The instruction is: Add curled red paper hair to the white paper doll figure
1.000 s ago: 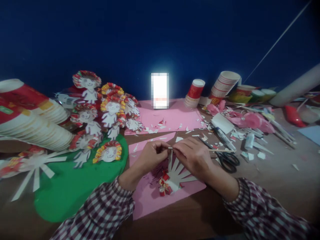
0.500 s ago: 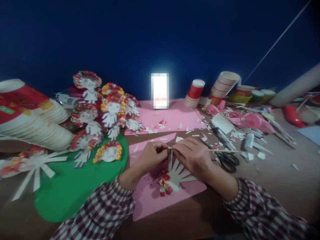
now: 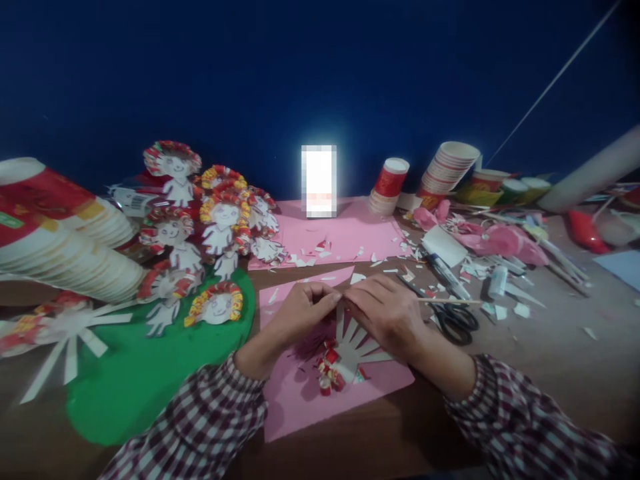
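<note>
Cut paper cup [image 3: 345,367]: rests on the pink sheet [image 3: 295,420], taken here as the clock's centre; curled red tabs [image 3: 327,380] gather at 8 o'clock, pale strips fan from 12 to 3.
Upright strip [image 3: 341,323]: rises at 12 to meet the fingertips, which hide its end.
Left hand [image 3: 305,310]: at 11, thumb and forefinger pressed together, seemingly pinching that hidden end.
Right hand [image 3: 387,310]: at 1 to 2, fingers curled and closed, apparently around a thin stick [image 3: 450,302]; the grip itself is covered.
Winding: the strip seems to be getting rolled on the stick; I'd keep it square to the stick, lightly taut, with small even turns.
Fanned strips: the right wrist hangs over those at 2 to 3, so better held high to avoid creasing them.
Stick's tail: points toward 2, beside the scissors [image 3: 454,319]; twirling in the fingertips would suit better than a sweep.
Sheet edge: passes just below the cup at 6, with a corner near 4.
Room: bare table [image 3: 380,433] shows from 4 to 6; at 9 to 10 the green sheet [image 3: 165,393] and paper figures [image 3: 220,227] crowd the left elbow.
</note>
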A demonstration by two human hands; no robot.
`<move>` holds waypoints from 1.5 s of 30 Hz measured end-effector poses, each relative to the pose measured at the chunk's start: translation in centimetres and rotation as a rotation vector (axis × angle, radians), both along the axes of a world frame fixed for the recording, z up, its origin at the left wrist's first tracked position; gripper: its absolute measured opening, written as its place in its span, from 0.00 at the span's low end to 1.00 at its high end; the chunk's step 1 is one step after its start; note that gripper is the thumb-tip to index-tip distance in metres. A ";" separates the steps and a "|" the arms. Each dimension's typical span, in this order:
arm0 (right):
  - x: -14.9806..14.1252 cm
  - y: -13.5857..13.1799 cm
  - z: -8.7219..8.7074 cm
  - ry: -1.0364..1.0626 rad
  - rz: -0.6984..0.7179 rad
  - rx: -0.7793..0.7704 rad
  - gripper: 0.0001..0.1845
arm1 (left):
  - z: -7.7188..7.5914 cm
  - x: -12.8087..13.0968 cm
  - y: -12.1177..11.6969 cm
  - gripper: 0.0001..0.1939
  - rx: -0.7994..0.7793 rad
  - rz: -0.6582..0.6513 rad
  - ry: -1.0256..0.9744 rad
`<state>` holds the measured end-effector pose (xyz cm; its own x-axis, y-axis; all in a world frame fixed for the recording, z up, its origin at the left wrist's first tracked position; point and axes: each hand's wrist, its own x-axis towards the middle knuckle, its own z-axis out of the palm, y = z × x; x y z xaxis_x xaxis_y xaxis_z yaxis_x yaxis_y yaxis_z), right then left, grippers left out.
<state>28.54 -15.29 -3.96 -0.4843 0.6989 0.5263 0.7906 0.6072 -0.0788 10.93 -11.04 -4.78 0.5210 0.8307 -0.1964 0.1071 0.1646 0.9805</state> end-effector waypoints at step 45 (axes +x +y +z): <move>0.2 0.2 -0.9 0.113 0.006 -0.077 0.09 | -0.8 -0.2 0.5 0.09 0.154 0.046 0.086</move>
